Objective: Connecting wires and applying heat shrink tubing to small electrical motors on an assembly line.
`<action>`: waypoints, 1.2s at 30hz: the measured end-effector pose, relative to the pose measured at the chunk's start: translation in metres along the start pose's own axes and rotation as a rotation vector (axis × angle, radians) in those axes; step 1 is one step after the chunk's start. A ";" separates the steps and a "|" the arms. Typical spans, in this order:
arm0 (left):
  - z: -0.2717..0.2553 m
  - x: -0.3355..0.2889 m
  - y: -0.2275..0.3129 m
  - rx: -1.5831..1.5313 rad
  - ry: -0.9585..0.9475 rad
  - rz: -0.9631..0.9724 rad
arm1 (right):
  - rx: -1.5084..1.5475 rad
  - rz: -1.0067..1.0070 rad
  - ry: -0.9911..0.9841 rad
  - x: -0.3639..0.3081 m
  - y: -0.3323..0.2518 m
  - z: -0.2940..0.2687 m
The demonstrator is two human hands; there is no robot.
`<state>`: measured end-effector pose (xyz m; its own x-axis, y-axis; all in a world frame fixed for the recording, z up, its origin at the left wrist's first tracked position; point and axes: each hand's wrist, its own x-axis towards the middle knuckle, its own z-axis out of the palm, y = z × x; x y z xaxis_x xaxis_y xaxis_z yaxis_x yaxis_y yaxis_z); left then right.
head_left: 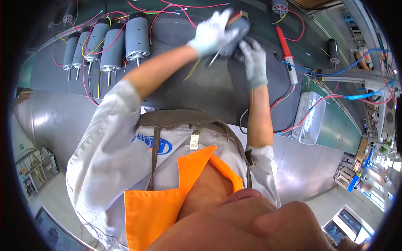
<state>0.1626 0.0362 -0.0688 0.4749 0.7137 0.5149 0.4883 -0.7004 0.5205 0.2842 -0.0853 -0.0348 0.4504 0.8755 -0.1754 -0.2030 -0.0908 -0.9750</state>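
A grey cylindrical electric motor point(242, 26) lies tilted on the dark work mat, its thin shaft pointing toward me and to the left. My left hand point(212, 34), in a white glove, is closed over the motor's left side. Curled against its right, nearer side are the fingers of my gloved right hand point(254, 62); their tips are partly hidden. Reddish and yellowish material shows at the motor's far end. Just left of the shaft, a thin yellowish strip point(192, 70) trails over the mat.
Several grey motors point(113, 48) with red and yellow wires stand at the left. To the right lie a red-and-white handheld tool point(286, 52) with a cable and a clear plastic tray point(310, 119). Blue and red cables point(356, 96) hang by a metal frame.
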 end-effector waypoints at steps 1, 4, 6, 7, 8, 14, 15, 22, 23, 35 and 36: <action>0.019 0.040 -0.008 0.049 0.030 -0.057 | 0.009 -0.042 0.042 0.016 -0.003 -0.003; 0.031 0.125 -0.042 -0.665 -0.610 -0.660 | -0.338 -0.216 0.012 0.015 0.000 -0.040; 0.009 0.129 -0.058 -0.745 -0.838 -0.480 | -0.581 -0.334 0.163 -0.020 0.001 -0.093; -0.006 0.114 -0.061 -0.847 -0.755 -0.471 | -0.341 -0.233 0.284 -0.041 0.000 -0.120; -0.023 0.085 -0.059 -0.951 -0.655 -0.439 | -0.372 -0.265 0.507 -0.049 -0.004 -0.142; -0.110 -0.060 -0.008 -1.007 -0.557 -0.655 | -0.043 -0.130 0.357 -0.050 -0.043 -0.168; -0.116 -0.071 0.003 -1.038 -0.650 -0.684 | -0.307 -0.090 0.225 -0.048 -0.042 -0.151; -0.109 -0.069 0.036 -1.231 -0.997 -0.615 | -0.891 -0.655 -0.355 -0.102 0.011 -0.037; -0.104 -0.065 0.039 -1.254 -0.987 -0.666 | -0.740 -0.498 -0.251 -0.119 0.009 -0.037; -0.073 -0.057 0.094 -1.541 -0.672 -0.816 | 0.051 -0.327 0.083 -0.151 0.023 -0.035; -0.073 -0.057 0.094 -1.561 -0.683 -0.795 | 0.071 -0.328 0.091 -0.149 0.025 -0.035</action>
<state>0.1279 -0.0712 0.0004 0.8666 0.4341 -0.2460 -0.1189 0.6584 0.7432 0.2420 -0.2347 -0.0374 0.5768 0.8062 0.1314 -0.0930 0.2246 -0.9700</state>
